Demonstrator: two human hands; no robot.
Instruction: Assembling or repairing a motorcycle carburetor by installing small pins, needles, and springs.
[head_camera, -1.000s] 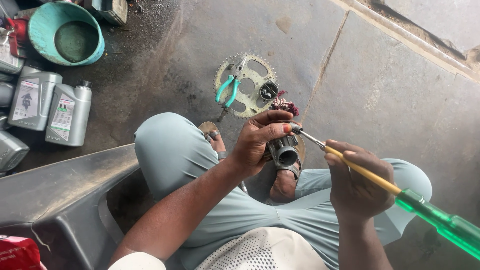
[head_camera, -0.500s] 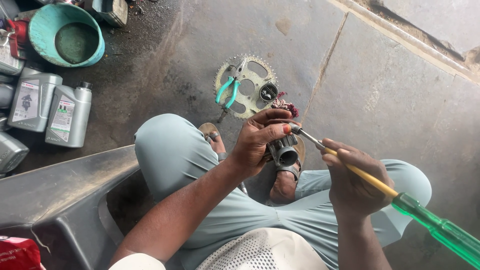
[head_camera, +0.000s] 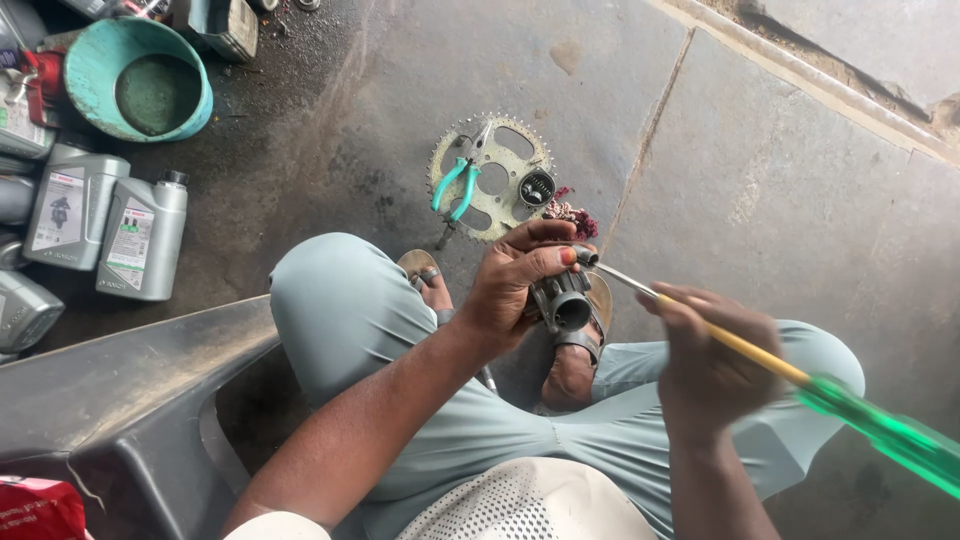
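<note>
- The left hand (head_camera: 515, 285) is gripping a small grey metal part (head_camera: 562, 300) above the sandalled feet.
- The right hand (head_camera: 712, 365) is closing round a green-handled screwdriver (head_camera: 790, 375), tip at the part.
- Work looks mid-way; pliers (head_camera: 458, 185) are lying unused on the sprocket (head_camera: 490, 205).

The screwdriver (head_camera: 800, 375) handle is blurred and cut off by the right edge. Its tip is hidden where it meets the carburettor (head_camera: 560, 300), much of which is covered by the left hand (head_camera: 515, 285). The shaft's middle is hidden inside the right hand (head_camera: 715, 365). The red packet (head_camera: 35, 508) and leftmost bottles (head_camera: 20, 310) are cropped by the frame.
</note>
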